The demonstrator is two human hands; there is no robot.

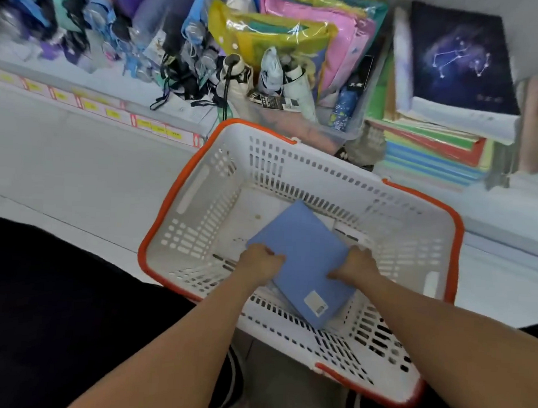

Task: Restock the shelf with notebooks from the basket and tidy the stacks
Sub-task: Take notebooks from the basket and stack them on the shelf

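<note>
**Both hands on a blue notebook in the basket**

A pale shop floor runs in front of a low shelf (117,102) edged with yellow price labels and crowded with folded umbrellas (234,74). To the right, stacks of notebooks (432,150) sit on the shelf, topped by a dark constellation-cover notebook (459,57). On the floor stands a white basket (294,171) with an orange rim. Inside it lies a blue notebook (306,246), tilted, a barcode sticker at its near corner. The left hand (263,259) grips its left edge with curled fingers; the right hand (356,264) grips its right edge the same way.
</note>
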